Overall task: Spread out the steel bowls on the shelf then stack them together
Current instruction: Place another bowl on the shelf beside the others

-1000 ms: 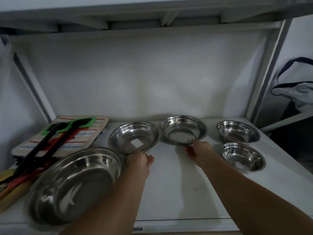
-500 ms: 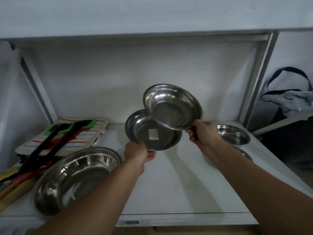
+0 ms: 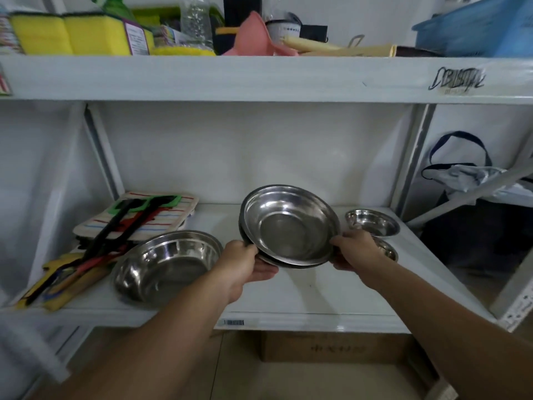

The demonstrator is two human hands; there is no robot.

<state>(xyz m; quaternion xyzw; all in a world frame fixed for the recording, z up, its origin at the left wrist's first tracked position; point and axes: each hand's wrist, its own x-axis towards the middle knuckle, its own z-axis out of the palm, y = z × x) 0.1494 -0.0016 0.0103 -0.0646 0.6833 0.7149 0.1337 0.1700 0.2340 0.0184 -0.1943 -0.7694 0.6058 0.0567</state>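
Note:
Two medium steel bowls (image 3: 288,226) are nested one inside the other and held tilted above the white shelf (image 3: 302,298). My left hand (image 3: 245,262) grips their left rim and my right hand (image 3: 356,249) grips their right rim. A large steel bowl (image 3: 167,264) rests on the shelf at the left. A small steel bowl (image 3: 373,222) sits at the back right. Another small bowl (image 3: 388,249) lies in front of it, mostly hidden behind my right hand.
Striped cloth mats (image 3: 161,215) with black tongs (image 3: 121,226) lie at the shelf's left, with yellow items (image 3: 69,281) in front. The upper shelf (image 3: 259,79) hangs close overhead, loaded with sponges (image 3: 72,33). A cardboard box (image 3: 331,347) sits below.
The bowl in my right hand has come down into the bowl in my left hand, so both are now nested. The camera has tilted up, showing the upper shelf.

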